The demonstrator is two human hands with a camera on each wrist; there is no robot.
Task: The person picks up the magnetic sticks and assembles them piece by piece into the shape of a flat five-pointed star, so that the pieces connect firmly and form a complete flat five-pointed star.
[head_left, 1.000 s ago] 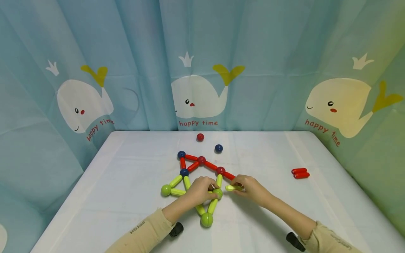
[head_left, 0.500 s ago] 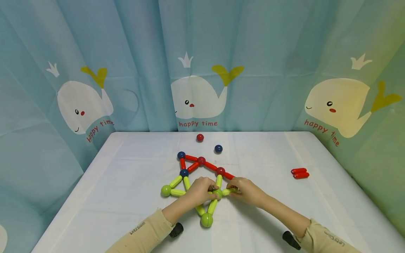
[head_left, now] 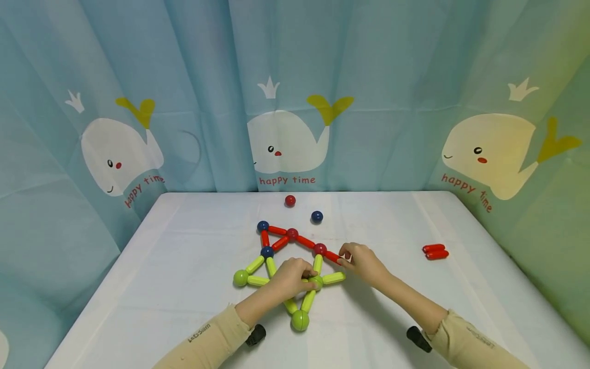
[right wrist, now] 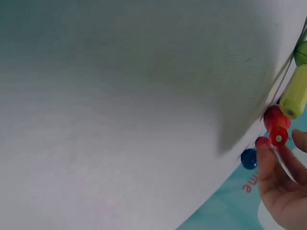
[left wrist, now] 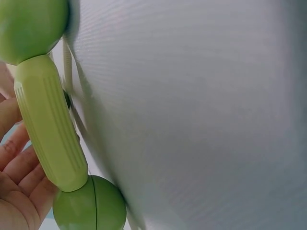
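On the white table lies a flat frame of magnetic rods and balls. My left hand [head_left: 290, 279] pinches a green ball [head_left: 317, 282] at a joint of its yellow-green part. From that ball a yellow-green rod [head_left: 334, 278] sticks out to the right, its other end free. Just behind it, a red rod [head_left: 333, 257] runs from a dark red ball [head_left: 320, 249] towards my right hand [head_left: 366, 264]. The right fingertips are at this rod's free end; in the right wrist view the thumb [right wrist: 300, 140] stands slightly off the red rod's end [right wrist: 278, 137].
Two loose red rods [head_left: 435, 251] lie at the right. Behind the frame sit a loose red ball [head_left: 290, 201] and a blue ball [head_left: 317, 217]. A green ball [head_left: 300, 320] forms the frame's near corner. A blue whale-print curtain [head_left: 387, 92] hangs behind the table.
My right hand brought the yellow-green rod left onto the green ball, let go of it, and moved back to the red rod's end. The left hand kept its place.
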